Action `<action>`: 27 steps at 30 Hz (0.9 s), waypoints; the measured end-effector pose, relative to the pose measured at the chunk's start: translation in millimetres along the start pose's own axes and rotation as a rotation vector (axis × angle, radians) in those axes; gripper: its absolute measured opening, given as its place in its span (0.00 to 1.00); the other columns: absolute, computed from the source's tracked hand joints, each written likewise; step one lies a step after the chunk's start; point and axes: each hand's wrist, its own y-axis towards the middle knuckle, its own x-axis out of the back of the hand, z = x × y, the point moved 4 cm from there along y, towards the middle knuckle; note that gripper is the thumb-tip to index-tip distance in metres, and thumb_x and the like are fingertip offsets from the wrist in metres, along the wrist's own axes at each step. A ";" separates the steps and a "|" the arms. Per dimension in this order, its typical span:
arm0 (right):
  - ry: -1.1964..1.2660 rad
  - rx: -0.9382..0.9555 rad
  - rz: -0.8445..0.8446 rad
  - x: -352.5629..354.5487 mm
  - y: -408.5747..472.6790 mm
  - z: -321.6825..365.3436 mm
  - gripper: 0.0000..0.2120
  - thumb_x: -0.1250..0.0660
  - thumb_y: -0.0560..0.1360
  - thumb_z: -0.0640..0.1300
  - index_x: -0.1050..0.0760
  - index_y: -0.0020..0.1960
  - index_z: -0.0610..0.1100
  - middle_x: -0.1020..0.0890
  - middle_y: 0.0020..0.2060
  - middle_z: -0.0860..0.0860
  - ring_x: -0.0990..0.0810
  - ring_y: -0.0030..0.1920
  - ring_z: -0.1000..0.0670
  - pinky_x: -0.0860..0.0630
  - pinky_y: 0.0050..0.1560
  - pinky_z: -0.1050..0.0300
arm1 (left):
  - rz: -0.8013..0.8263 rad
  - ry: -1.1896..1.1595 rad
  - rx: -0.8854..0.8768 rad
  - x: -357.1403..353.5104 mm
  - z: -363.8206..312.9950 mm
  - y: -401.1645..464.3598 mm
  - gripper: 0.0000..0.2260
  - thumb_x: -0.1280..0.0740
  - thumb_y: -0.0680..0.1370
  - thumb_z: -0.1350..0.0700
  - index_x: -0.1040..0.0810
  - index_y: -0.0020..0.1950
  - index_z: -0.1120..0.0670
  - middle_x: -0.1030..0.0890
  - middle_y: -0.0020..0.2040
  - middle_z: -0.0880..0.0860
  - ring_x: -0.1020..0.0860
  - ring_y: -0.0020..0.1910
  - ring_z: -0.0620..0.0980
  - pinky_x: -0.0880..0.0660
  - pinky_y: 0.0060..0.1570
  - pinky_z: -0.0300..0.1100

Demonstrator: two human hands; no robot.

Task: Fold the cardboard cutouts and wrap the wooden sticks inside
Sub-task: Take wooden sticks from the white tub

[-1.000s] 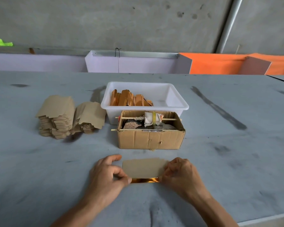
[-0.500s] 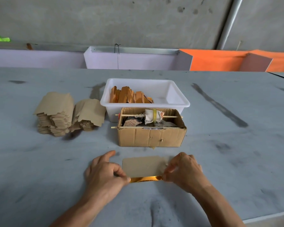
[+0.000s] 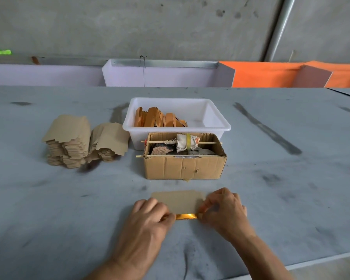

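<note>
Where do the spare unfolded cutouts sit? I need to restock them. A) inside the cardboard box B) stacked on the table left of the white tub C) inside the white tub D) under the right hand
B: the stacks of cutouts stand on the table to the left of the white tub, which holds orange-brown pieces.

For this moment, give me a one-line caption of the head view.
Both hands, left hand and right hand, fold a cardboard cutout on the grey table.
</note>
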 end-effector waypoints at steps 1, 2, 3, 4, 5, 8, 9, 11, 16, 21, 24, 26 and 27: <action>-0.001 0.004 -0.016 -0.3 -0.6 -0.5 0.12 0.28 0.69 0.48 0.27 0.32 0.61 0.31 0.48 0.61 0.36 0.57 0.55 0.40 0.52 0.60 | 0.007 0.029 -0.025 -1.3 -0.4 -0.3 0.15 0.43 0.72 0.59 0.16 0.40 0.54 0.21 0.34 0.49 0.34 0.40 0.47 0.36 0.39 0.42; -0.004 0.007 -0.033 -0.8 -2.1 -0.4 0.10 0.29 0.70 0.48 0.25 0.34 0.61 0.31 0.47 0.61 0.36 0.57 0.55 0.41 0.51 0.60 | 0.020 0.045 -0.036 -2.3 -0.1 -0.4 0.15 0.43 0.71 0.59 0.15 0.41 0.54 0.21 0.35 0.49 0.34 0.40 0.48 0.36 0.39 0.42; -0.019 0.015 -0.054 -1.6 -4.1 -0.1 0.08 0.30 0.70 0.48 0.23 0.36 0.60 0.31 0.47 0.61 0.35 0.58 0.55 0.42 0.51 0.60 | 0.035 0.055 -0.036 -3.2 0.4 -0.6 0.15 0.43 0.71 0.59 0.15 0.42 0.54 0.22 0.35 0.49 0.34 0.40 0.48 0.36 0.39 0.42; -0.045 0.022 -0.079 -2.3 -7.2 0.6 0.06 0.30 0.71 0.47 0.21 0.39 0.59 0.31 0.47 0.61 0.35 0.58 0.54 0.42 0.50 0.60 | 0.046 0.061 -0.035 -4.3 1.3 -1.1 0.16 0.44 0.71 0.60 0.15 0.43 0.53 0.22 0.36 0.49 0.34 0.41 0.47 0.37 0.39 0.42; -0.082 0.044 -0.122 -2.6 -11.3 2.2 0.06 0.30 0.71 0.46 0.20 0.41 0.58 0.30 0.48 0.61 0.34 0.59 0.53 0.42 0.49 0.59 | 0.053 0.058 -0.034 -5.3 2.3 -1.9 0.17 0.44 0.71 0.60 0.15 0.44 0.53 0.22 0.36 0.49 0.34 0.41 0.47 0.37 0.39 0.41; -0.196 0.315 -0.391 -2.9 -29.5 20.2 0.07 0.31 0.66 0.40 0.18 0.36 0.52 0.20 0.46 0.55 0.25 0.53 0.46 0.32 0.46 0.54 | 0.091 0.024 -0.015 -5.2 5.7 -2.9 0.18 0.45 0.71 0.61 0.15 0.45 0.52 0.22 0.38 0.49 0.31 0.40 0.48 0.37 0.38 0.41; -0.204 0.441 -0.453 -5.2 -36.4 30.6 0.08 0.35 0.65 0.41 0.18 0.34 0.50 0.18 0.43 0.53 0.23 0.50 0.46 0.30 0.43 0.55 | 0.105 0.017 -0.010 -4.7 6.4 -2.6 0.18 0.45 0.71 0.60 0.15 0.45 0.51 0.22 0.38 0.48 0.28 0.39 0.48 0.36 0.38 0.41; -0.233 0.603 -0.475 -17.3 -45.4 47.1 0.13 0.42 0.65 0.43 0.19 0.34 0.48 0.18 0.37 0.53 0.21 0.47 0.48 0.31 0.42 0.57 | 0.134 0.003 -0.003 -3.0 7.2 -1.1 0.15 0.43 0.71 0.59 0.16 0.41 0.50 0.22 0.38 0.48 0.27 0.40 0.48 0.36 0.39 0.41; -0.362 0.619 -0.352 -28.5 -44.4 40.7 0.16 0.45 0.65 0.41 0.17 0.35 0.47 0.16 0.39 0.50 0.16 0.43 0.45 0.23 0.39 0.58 | 0.177 0.008 -0.013 0.5 14.6 -2.0 0.19 0.45 0.71 0.57 0.16 0.47 0.44 0.21 0.42 0.48 0.33 0.45 0.47 0.36 0.42 0.41; -0.448 0.512 -0.318 -16.7 -39.8 22.7 0.19 0.46 0.64 0.43 0.16 0.38 0.51 0.15 0.45 0.46 0.17 0.48 0.40 0.21 0.40 0.49 | 0.175 0.109 -0.047 -0.3 30.6 -10.3 0.27 0.42 0.65 0.65 0.18 0.53 0.38 0.19 0.47 0.49 0.30 0.48 0.48 0.33 0.48 0.41; -0.450 0.455 -0.372 -12.1 -39.9 10.1 0.23 0.49 0.63 0.41 0.15 0.39 0.51 0.15 0.45 0.45 0.17 0.47 0.38 0.21 0.38 0.47 | 0.171 0.138 0.006 -0.7 42.7 -17.4 0.30 0.44 0.63 0.67 0.17 0.51 0.39 0.19 0.49 0.51 0.31 0.50 0.50 0.35 0.49 0.42; -0.434 0.435 -0.421 -11.8 -40.0 6.0 0.24 0.50 0.62 0.40 0.15 0.39 0.51 0.15 0.44 0.46 0.17 0.47 0.39 0.21 0.37 0.46 | 0.175 0.177 0.019 1.9 47.8 -17.4 0.30 0.48 0.60 0.67 0.15 0.48 0.43 0.18 0.49 0.53 0.32 0.51 0.52 0.37 0.48 0.44; -0.426 0.430 -0.438 -12.3 -40.1 6.5 0.24 0.50 0.61 0.40 0.15 0.39 0.50 0.15 0.44 0.47 0.16 0.46 0.39 0.22 0.37 0.47 | 0.164 0.191 0.024 5.3 48.8 -15.2 0.28 0.47 0.60 0.68 0.15 0.45 0.46 0.18 0.49 0.54 0.32 0.51 0.53 0.37 0.48 0.45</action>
